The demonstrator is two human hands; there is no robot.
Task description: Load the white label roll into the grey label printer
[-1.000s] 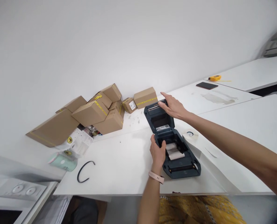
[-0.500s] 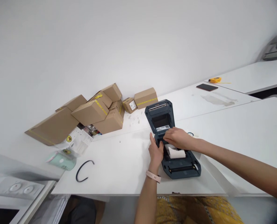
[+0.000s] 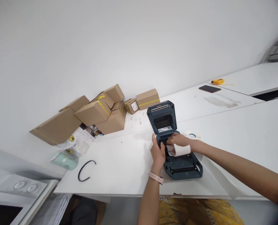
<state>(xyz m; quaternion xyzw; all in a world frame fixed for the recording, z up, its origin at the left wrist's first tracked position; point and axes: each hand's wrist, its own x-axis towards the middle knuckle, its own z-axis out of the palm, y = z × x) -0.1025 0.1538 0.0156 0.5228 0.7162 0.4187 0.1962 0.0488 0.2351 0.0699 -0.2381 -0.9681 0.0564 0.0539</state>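
Observation:
A dark blue-grey label printer [image 3: 184, 168] sits on the white table with its lid [image 3: 161, 115] tipped back. A white paper roll [image 3: 170, 150] lies in its open bay, and a loose strip [image 3: 182, 150] curls out to the right. My left hand [image 3: 158, 153] is closed around the printer's left side, its thumb over the edge of the bay. My right hand [image 3: 177, 139] reaches into the bay from the right, fingers curled down against the far side of the roll; its fingertips are partly hidden. A pink band [image 3: 156, 177] circles my left wrist.
Several cardboard boxes [image 3: 92, 112] are heaped along the wall at the left. A black curved band [image 3: 81, 172], a mint-green cylinder [image 3: 63, 160] and packaged items [image 3: 82, 142] lie nearby. Toward the back right are a dark phone [image 3: 209, 88] and a yellow tape measure [image 3: 218, 81].
My right hand has gone lower into the bay and slightly right. The loose paper strip now sits higher and farther right, against the right wrist. My left hand keeps its hold.

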